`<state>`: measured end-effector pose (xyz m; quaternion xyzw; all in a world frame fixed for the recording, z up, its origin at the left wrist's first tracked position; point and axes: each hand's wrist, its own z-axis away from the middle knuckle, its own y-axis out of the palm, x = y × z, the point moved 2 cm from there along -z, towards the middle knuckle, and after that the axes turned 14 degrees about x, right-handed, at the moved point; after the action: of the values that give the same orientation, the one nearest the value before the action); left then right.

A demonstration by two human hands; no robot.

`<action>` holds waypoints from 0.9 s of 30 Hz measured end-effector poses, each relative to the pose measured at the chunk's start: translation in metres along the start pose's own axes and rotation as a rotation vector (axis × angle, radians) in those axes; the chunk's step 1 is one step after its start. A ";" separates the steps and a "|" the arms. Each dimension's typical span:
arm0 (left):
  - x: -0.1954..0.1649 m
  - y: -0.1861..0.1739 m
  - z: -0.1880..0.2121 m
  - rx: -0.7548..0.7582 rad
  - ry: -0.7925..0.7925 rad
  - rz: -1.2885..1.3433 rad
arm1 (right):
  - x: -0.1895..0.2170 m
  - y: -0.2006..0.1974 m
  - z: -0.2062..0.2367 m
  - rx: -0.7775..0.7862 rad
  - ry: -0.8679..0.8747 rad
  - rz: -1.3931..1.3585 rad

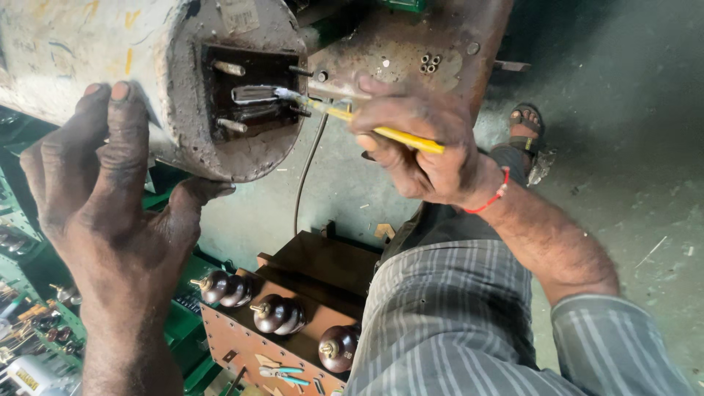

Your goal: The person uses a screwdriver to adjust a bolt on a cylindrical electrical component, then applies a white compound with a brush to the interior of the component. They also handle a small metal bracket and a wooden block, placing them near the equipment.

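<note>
Risks, judged from this view. The brush [367, 123] tip is working inside the recess [249, 92] in the end face of the drum [147, 66], among several metal studs. If the tip is catching on a stud, the thin yellow handle could be flexing and flicking out of the pinch. The drum's round end is being steadied by one hand only; if it is free to turn, a roll would be carrying the recess away from the tip and smearing the grimy face around it. Both hands are looking soiled, so the grip on the slim handle may be slipping. A thin wire [308, 172] is hanging just below the recess; the brush or wrist could be snagging it.

Hands. The left hand [110, 198] is spread wide and lying flat against the drum's left side, fingertips reaching up over the curved wall, thumb hooking under the lower rim of the end face. It is pressing rather than gripping; nothing is enclosed in it. The right hand [418, 143] is to the right of the drum, closed in a pen-style pinch on the brush, fingers curled tight around the handle, whose far end is sticking out past the knuckles. A red thread is sitting on that wrist.

Below the drum, three brown insulators [279, 315] are standing on a rust-coloured cover.
</note>
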<state>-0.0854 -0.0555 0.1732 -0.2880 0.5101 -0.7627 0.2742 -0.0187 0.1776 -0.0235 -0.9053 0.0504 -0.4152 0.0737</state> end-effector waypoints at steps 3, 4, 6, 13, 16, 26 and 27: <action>-0.002 0.000 -0.002 -0.008 0.000 0.002 | -0.006 0.010 0.020 -0.046 0.072 -0.073; -0.003 0.000 -0.003 -0.010 -0.007 0.010 | -0.007 0.012 0.025 -0.054 0.085 -0.087; -0.006 -0.001 -0.004 -0.015 -0.024 0.033 | -0.009 0.014 0.026 -0.053 0.092 -0.113; -0.009 -0.005 -0.015 -0.021 -0.073 0.067 | 0.016 -0.016 -0.040 -0.075 -0.010 -0.246; -0.007 -0.007 -0.018 -0.014 -0.100 0.091 | 0.023 -0.033 -0.034 -0.262 0.224 -0.650; -0.007 -0.011 -0.030 0.039 -0.202 0.182 | -0.050 0.010 0.042 -0.398 0.380 -0.418; -0.008 -0.011 -0.030 0.046 -0.216 0.183 | -0.052 0.008 0.037 -0.350 0.376 -0.381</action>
<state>-0.1029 -0.0277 0.1733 -0.3146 0.4839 -0.7106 0.4024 -0.0248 0.1809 -0.0871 -0.8047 -0.0364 -0.5668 -0.1726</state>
